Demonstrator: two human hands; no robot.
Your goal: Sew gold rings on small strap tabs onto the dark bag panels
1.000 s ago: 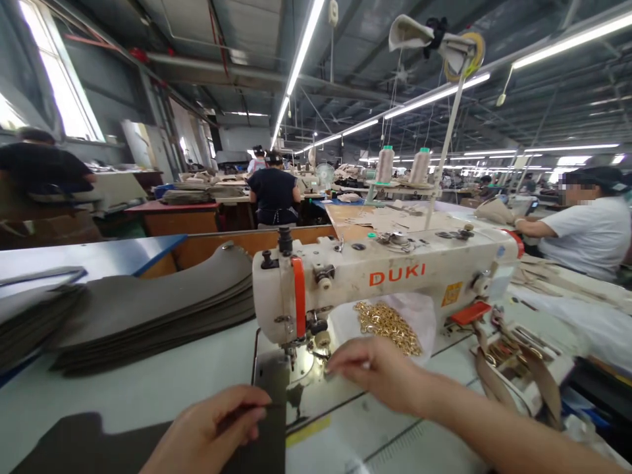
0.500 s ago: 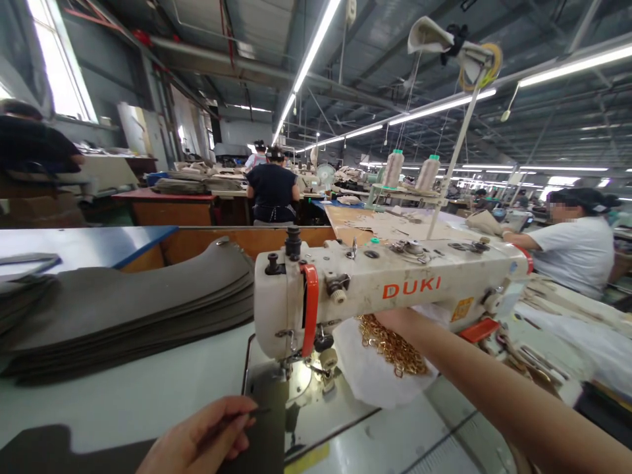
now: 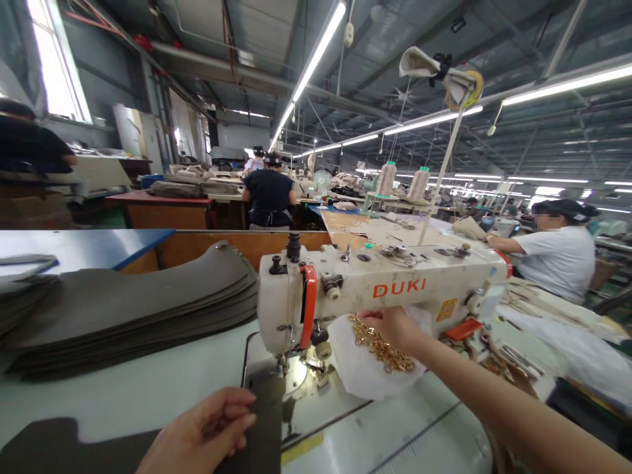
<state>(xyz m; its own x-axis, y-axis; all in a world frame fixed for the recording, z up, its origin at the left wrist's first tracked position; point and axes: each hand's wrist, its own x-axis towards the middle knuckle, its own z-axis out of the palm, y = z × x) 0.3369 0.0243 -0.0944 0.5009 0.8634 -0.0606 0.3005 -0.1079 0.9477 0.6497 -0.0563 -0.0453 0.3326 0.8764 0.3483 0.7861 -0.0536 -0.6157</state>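
Observation:
My left hand [image 3: 210,424] is at the lower left, over a dark grey-brown panel [image 3: 266,428]. Its fingers are half curled, with a gap between thumb and forefinger and no object visible there. Under the arm of a white sewing machine [image 3: 340,280], my right hand [image 3: 395,327] reaches into a heap of gold-coloured metal rings [image 3: 382,349]. The fingertips press together among the rings at the heap's far edge, partly hidden. A white sheet or bag [image 3: 350,375] lies beneath the heap, beside the machine's lit needle plate [image 3: 295,375].
A stack of dark panels [image 3: 148,309] lies on the left of the table. Two thread cones [image 3: 386,179] stand behind the machine by a pole. A co-worker in white [image 3: 563,253] sits at the right, another in dark clothes [image 3: 269,194] ahead.
The small dark strip seen in my left fingers is out of sight, and thumb and forefinger have parted. My right hand has come further into view over the rings. The view has shifted slightly.

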